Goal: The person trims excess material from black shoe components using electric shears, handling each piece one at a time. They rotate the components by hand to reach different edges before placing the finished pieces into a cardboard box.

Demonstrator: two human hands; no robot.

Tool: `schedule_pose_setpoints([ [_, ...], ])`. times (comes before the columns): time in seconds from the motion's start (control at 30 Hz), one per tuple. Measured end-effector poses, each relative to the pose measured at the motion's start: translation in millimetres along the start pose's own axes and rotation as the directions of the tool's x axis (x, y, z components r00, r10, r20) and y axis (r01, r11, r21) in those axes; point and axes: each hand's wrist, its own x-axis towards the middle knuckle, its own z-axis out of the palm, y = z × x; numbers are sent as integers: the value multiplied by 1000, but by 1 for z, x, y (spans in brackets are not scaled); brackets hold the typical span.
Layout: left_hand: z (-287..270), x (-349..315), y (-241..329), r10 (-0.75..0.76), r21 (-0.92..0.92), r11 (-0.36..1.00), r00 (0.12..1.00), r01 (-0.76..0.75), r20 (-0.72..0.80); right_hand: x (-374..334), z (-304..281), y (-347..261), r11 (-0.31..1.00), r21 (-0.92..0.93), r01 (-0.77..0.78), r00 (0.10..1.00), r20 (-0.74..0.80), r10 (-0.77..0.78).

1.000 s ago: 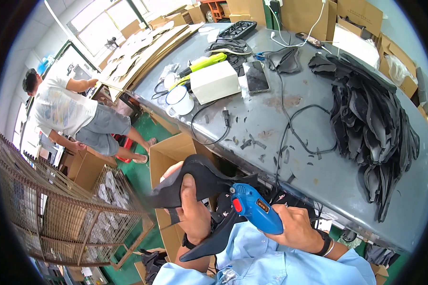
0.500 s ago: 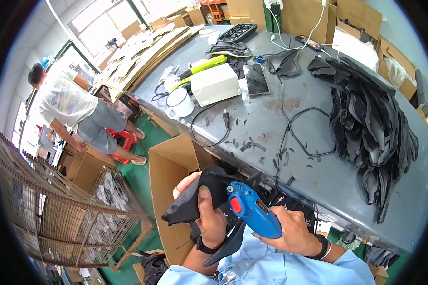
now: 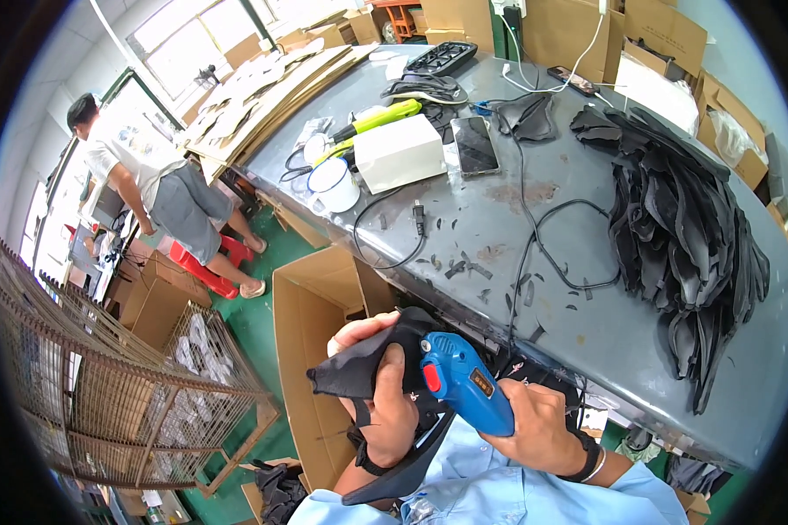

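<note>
In my left hand (image 3: 392,411) is a black padded fabric piece (image 3: 352,371), gripped between the thumb on its near face and the fingers behind it. A long dark strip of it hangs down past my wrist. My right hand (image 3: 541,430) wraps round the grip of a blue electric cutter (image 3: 474,385) with a red button. The cutter's head meets the right side of the fabric, and its working tip is hidden from view there. Both hands are over my lap, just off the near edge of the grey table (image 3: 578,337).
Dark fabric pieces (image 3: 674,219) are heaped on the table's right. Small black scraps, a cable (image 3: 525,227), a phone (image 3: 474,147), a white box (image 3: 399,153) and an enamel mug (image 3: 333,185) lie further left. An open carton (image 3: 311,306) stands beside my left hand. Another person (image 3: 162,179) stands at far left.
My left hand has turned the fabric slightly, its pointed end shifting right and up. The cutter stays against it, tilted a little more upright. The other person has moved slightly right.
</note>
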Motion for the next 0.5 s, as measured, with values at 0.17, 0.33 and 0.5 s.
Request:
schedule_pose_setpoints([
  [0.17, -4, 9, 21, -183, 23, 983, 978, 182, 100, -5, 2, 1, 991, -131, 8, 1000, 7, -7],
  [0.33, -14, 22, 28, -238, 231, 958, 919, 169, 314, -6, 2, 0, 992, -126, 21, 1000, 25, -18],
  [0.5, -26, 34, 20, -328, 334, 929, 773, 160, 543, -4, -1, 1, 998, -51, 45, 999, 16, -44],
])
